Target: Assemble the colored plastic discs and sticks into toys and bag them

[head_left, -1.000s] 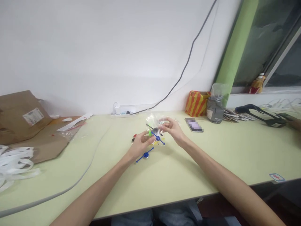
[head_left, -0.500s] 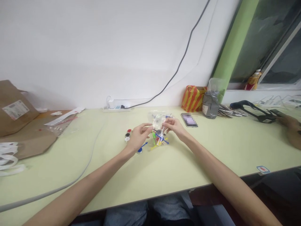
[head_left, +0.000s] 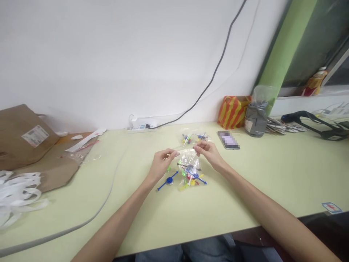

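A clear plastic bag (head_left: 190,157) holds several small plastic pieces in blue, green, yellow, red and white. My left hand (head_left: 163,163) pinches its upper left corner. The upper right corner is between the thumb and fingers of my right hand (head_left: 209,153). Stretched between both hands, the bag's top edge looks straight; its filled lower part is at or near the tabletop. Beside my left hand lies a loose blue arrow spinner (head_left: 169,180) with a round centre. A bit of green piece (head_left: 168,169) peeks out by my left fingers.
More bagged coloured pieces (head_left: 201,137) lie behind my hands. A phone (head_left: 228,140), striped bag (head_left: 231,112) and grey container (head_left: 255,119) stand to the right. Brown paper (head_left: 51,174), white straps (head_left: 21,193) and a grey cable (head_left: 100,203) occupy the left.
My hands have drawn the bag's top edge out straight, and the pieces hang lower. The camera view has shifted; another person's hand at the right edge is out of view.
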The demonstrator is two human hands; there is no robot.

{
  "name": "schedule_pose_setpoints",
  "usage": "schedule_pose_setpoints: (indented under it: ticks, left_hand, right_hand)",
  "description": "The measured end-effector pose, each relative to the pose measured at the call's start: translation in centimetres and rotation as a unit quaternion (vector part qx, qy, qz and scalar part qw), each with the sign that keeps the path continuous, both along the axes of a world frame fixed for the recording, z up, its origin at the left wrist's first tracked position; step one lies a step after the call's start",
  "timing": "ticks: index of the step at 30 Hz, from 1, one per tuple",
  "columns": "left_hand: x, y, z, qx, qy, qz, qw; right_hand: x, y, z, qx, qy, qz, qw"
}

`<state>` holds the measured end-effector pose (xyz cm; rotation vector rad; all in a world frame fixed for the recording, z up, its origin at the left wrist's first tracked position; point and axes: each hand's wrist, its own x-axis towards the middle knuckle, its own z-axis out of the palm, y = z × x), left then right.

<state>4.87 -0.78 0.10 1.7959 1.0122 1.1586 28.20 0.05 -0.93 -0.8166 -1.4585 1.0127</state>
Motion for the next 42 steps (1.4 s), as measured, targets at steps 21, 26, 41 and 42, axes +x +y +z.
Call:
schedule_pose_setpoints:
  ticks: [21,26,41,42]
  left_hand:
    - [0.2,-2.1,1.0,-0.027,-0.052,-0.078,0.995]
    - [0.3,-2.0,0.8,-0.040,-0.093,-0.077,0.992]
    - [1.0,-2.3,0.6,-0.008,-0.018,-0.051,0.999]
    - [1.0,-2.2,0.5,-0.005,-0.014,-0.048,0.999]
  right_hand:
    - [-0.7,-0.2,-1.7,-0.073,0.130,0.009,0.989]
    - [-1.0,-0.4,-1.5,-0.069,0.124,0.015,0.990]
    - [-2.0,-1.6,-0.9,-0.093,0.135,0.044,0.986]
    - [-2.1,-1.7,-0.8,-0.103,0.136,0.051,0.984]
